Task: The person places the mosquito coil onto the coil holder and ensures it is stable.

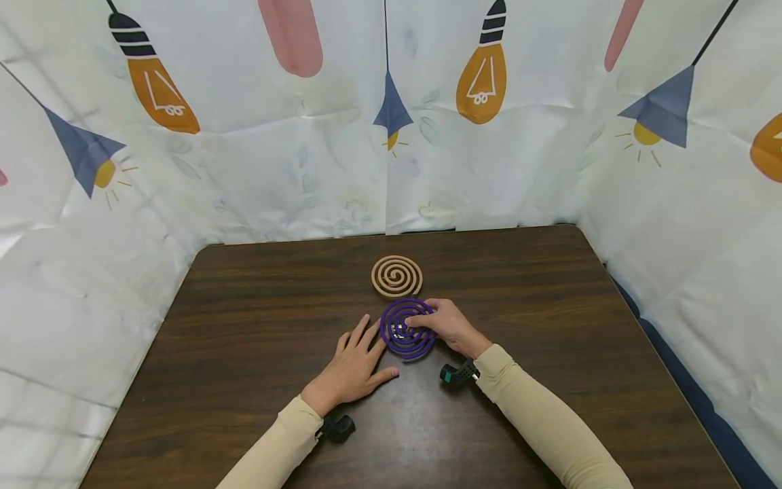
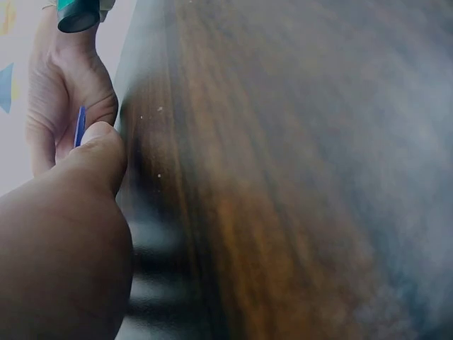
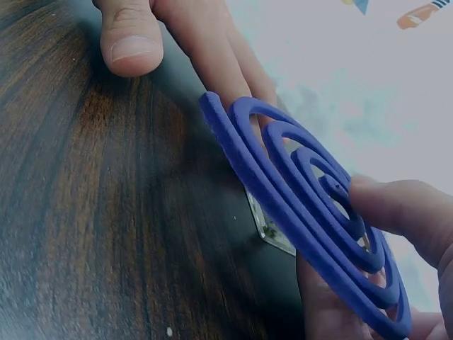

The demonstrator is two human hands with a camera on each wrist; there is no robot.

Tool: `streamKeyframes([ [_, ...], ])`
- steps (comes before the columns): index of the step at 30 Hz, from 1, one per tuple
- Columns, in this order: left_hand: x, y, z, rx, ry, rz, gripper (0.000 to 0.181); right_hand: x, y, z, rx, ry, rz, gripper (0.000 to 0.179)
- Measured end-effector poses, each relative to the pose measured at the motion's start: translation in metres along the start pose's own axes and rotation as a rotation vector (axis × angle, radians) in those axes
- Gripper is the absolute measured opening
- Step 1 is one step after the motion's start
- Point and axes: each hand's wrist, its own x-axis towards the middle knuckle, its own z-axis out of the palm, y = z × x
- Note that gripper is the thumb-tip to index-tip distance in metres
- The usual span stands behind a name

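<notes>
A purple mosquito coil [image 3: 311, 258] is tilted up off the table in the right wrist view. My right hand [image 1: 453, 326] pinches it, thumb at the spiral's centre and the other fingers behind. Under the coil, a small shiny metal piece [image 3: 272, 235] is partly hidden; its glint shows through the rings in the head view. My left hand [image 1: 349, 372] lies palm down on the table with fingers spread, its fingertips next to the coil's left rim. Just beyond the purple coil, a tan mosquito coil [image 1: 397, 276] lies flat.
The dark wood-grain table [image 1: 275, 285] has rounded far corners. White cloth [image 1: 275, 170] printed with lamps and bulbs hangs behind it and along both sides. Each wrist wears a small black camera [image 1: 339, 429].
</notes>
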Motion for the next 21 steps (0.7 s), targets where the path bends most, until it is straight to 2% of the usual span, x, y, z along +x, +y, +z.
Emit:
streamKeyframes([
  [11,0.001,0.000,0.001,-0.006,0.000,-0.005,0.079,0.000,0.000,-0.006,-0.029,0.040,0.025,0.025],
  [21,0.001,0.001,-0.001,-0.018,-0.005,-0.010,0.079,-0.002,-0.004,-0.012,0.000,0.055,0.063,0.030],
])
